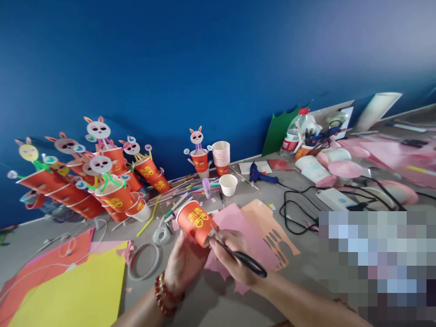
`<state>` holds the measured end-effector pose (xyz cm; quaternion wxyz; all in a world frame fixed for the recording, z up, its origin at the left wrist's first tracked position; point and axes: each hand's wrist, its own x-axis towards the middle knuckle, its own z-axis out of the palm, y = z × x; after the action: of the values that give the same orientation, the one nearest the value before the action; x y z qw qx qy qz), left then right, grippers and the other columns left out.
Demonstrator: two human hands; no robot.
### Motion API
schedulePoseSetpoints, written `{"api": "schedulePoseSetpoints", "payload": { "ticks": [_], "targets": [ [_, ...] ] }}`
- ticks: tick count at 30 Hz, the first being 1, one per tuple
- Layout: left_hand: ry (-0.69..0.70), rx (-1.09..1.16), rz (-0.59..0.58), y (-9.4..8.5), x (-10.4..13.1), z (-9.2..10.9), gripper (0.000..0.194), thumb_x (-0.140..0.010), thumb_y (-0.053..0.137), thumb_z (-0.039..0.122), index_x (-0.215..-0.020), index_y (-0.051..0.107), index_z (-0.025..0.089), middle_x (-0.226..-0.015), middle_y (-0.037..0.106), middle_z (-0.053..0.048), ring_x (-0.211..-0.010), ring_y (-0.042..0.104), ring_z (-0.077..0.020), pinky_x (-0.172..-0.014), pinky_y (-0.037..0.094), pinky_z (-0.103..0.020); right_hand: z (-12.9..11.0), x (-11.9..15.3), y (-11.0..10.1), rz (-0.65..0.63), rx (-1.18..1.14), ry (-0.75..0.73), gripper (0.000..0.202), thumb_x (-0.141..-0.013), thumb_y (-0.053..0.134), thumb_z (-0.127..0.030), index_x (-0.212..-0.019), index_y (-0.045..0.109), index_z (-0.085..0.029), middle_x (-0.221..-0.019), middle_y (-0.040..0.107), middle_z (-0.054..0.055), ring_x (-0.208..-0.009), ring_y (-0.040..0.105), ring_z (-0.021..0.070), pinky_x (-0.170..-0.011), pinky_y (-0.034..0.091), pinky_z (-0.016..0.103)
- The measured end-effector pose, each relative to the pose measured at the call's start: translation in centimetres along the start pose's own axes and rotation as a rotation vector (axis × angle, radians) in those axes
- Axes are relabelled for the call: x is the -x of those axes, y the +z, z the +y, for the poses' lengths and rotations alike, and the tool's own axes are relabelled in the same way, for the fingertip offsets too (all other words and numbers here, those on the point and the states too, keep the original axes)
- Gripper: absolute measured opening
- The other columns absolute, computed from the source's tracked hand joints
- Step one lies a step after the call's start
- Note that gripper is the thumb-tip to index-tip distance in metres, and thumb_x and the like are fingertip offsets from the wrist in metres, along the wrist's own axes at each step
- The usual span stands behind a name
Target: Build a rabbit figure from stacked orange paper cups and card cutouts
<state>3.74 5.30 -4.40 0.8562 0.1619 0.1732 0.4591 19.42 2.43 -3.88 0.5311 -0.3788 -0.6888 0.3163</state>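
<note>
My left hand (187, 261) is wrapped round a red paper cup (195, 222) with gold lettering, which lies tilted with its open rim to the upper left. My right hand (235, 259) grips a pair of black-handled scissors (250, 263). Their blades touch or lie right at the cup's base end; whether they cut into it I cannot tell. Under the hands lie a sheet of pink paper (231, 222) and an orange sheet (264, 222) with shapes cut out. A white cup (228, 185) stands just behind.
Several red cups with rabbit-face figures (116, 200) stand at the left. A stack of cups (221, 156) stands near the blue wall. To the right are a blue glue gun (262, 175), black cables (289, 206) and a bottle (293, 136). A tape roll (143, 262) lies beside yellow paper (78, 286).
</note>
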Motion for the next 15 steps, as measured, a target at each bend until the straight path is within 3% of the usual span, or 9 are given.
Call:
{"api": "schedulePoseSetpoints", "payload": {
  "ticks": [2,5,12,15],
  "targets": [
    [0.031,-0.026,0.058,-0.04,0.07,-0.03,0.028,-0.079,0.079,0.036,-0.098,0.077,0.015,-0.106,0.077,-0.009,-0.092,0.071,-0.0206,-0.089,0.054,-0.031,-0.21,-0.25,-0.25,-0.004,0.062,-0.113,0.026,-0.099,0.045,-0.023,-0.091,0.069,-0.018,-0.071,0.067,0.003,-0.057,0.059,0.0154,-0.057,0.046,0.027],
    [0.036,-0.047,0.110,0.19,0.20,-0.15,0.020,-0.081,0.077,0.028,-0.094,0.076,0.013,-0.098,0.078,-0.009,-0.087,0.070,-0.0188,-0.089,0.054,-0.030,-0.25,-0.19,-0.27,-0.002,0.048,-0.118,0.026,-0.100,0.045,-0.022,-0.090,0.068,-0.019,-0.073,0.068,0.004,-0.060,0.061,0.0161,-0.060,0.047,0.028],
    [0.021,-0.076,0.036,0.44,0.08,-0.57,0.019,-0.078,0.079,0.030,-0.086,0.076,0.013,-0.077,0.074,-0.006,-0.075,0.068,-0.0189,-0.088,0.054,-0.033,0.42,0.60,0.51,-0.001,-0.223,0.298,0.033,-0.101,0.044,-0.034,-0.076,0.061,-0.019,-0.057,0.057,-0.003,-0.054,0.055,0.0124,-0.059,0.044,0.024],
    [0.018,-0.078,0.045,0.17,0.00,-0.52,0.021,-0.079,0.078,0.031,-0.091,0.076,0.013,-0.087,0.076,-0.007,-0.080,0.068,-0.0194,-0.093,0.052,-0.035,0.47,0.42,0.43,-0.026,-0.258,0.312,0.038,-0.101,0.043,-0.036,-0.070,0.056,-0.020,-0.056,0.056,-0.004,-0.054,0.054,0.0119,-0.061,0.044,0.024]
  ]
}}
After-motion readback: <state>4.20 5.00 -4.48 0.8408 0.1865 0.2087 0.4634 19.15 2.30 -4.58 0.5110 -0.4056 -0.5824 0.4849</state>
